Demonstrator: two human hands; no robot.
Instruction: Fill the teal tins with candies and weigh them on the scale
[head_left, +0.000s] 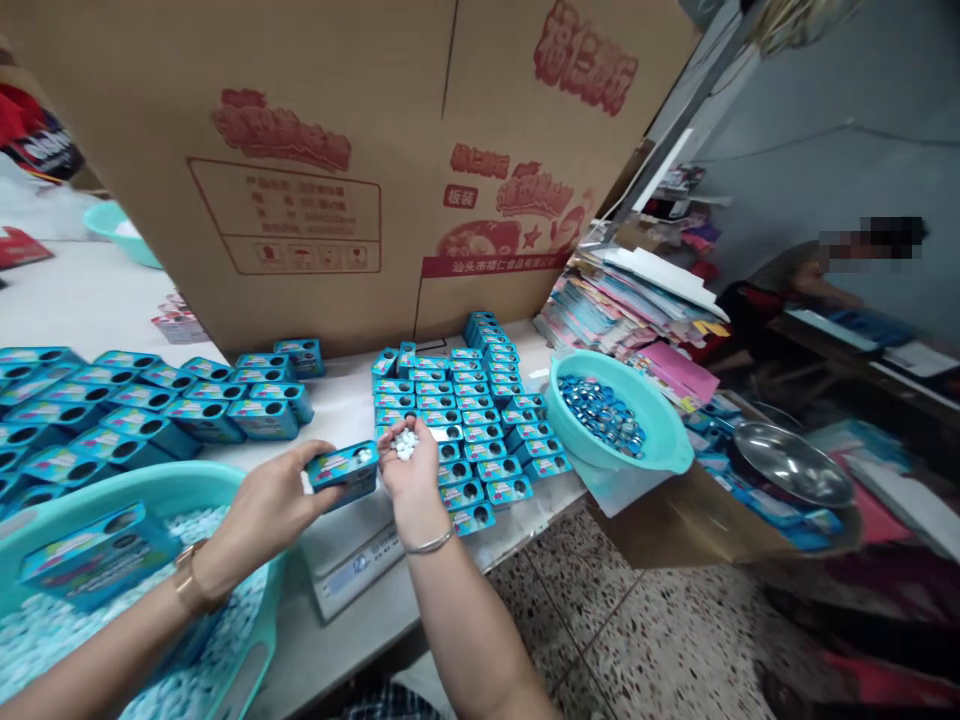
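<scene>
My left hand (281, 510) grips a small blue box (343, 468) with a round hole, and a few white pieces show at the opening. Beside it, my right hand (412, 465) is cupped palm up and holds a small heap of white candies (405, 443). Below both hands sits a digital scale (352, 580) with a lit display. At the lower left, a turquoise basin (259, 640) holds many pale blue and white candies (236, 580). Another blue box (101, 555) lies on top of them.
Rows of blue boxes (469, 420) stand behind my right hand, with more blue boxes (202, 410) at left. A large cardboard carton (315, 230) blocks the back. A turquoise bowl (667, 430) of shiny blue pieces sits right, near the table edge. A person (795, 280) sits far right.
</scene>
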